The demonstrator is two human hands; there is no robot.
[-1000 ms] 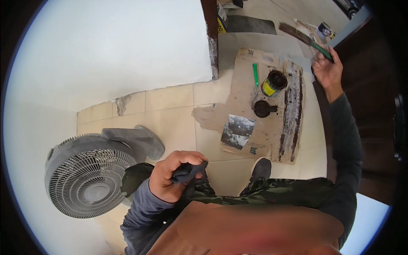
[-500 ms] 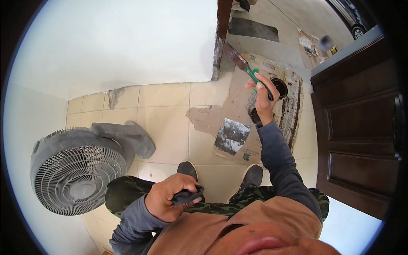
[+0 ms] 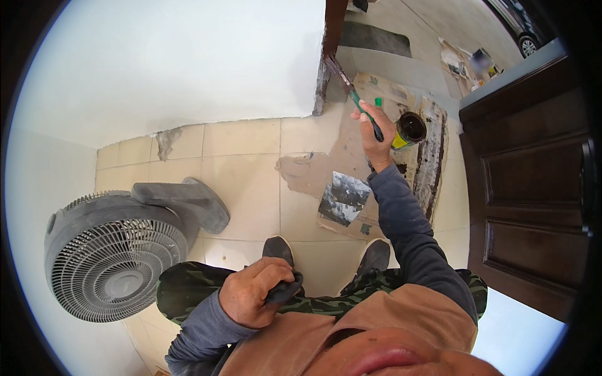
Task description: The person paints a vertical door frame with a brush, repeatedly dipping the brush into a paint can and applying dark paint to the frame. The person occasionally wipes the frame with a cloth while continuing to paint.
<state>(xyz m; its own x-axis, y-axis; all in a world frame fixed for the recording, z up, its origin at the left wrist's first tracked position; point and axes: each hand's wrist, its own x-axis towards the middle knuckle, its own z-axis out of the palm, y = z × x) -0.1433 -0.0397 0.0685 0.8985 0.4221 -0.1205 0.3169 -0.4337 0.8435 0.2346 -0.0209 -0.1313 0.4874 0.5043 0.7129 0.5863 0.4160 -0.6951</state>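
Observation:
My right hand (image 3: pixel 377 133) is closed round the green handle of a paintbrush (image 3: pixel 352 94). The brush slants up and left, its dark-stained bristles against the lower part of a dark brown door frame (image 3: pixel 332 34) at the wall's end. Just right of that hand, an open can of dark brown paint or stain (image 3: pixel 411 128) stands on flattened cardboard (image 3: pixel 351 141). My left hand (image 3: pixel 251 293) is held near my lap, curled round a dark, rounded object (image 3: pixel 285 289). Its kind cannot be made out, as the fingers cover part of it.
A grey fan (image 3: pixel 119 250) lies on the tiled floor at left. A dark panelled door (image 3: pixel 527 182) stands at right. The cardboard carries a black-and-white printed sheet (image 3: pixel 344 198) and a small green item (image 3: pixel 378 101). Far right, a car (image 3: pixel 527 37) is partly visible outside.
My right hand has shifted left, bringing the brush's bristles onto the door frame. More of the can's side now shows. My left hand has turned slightly, still holding the dark object.

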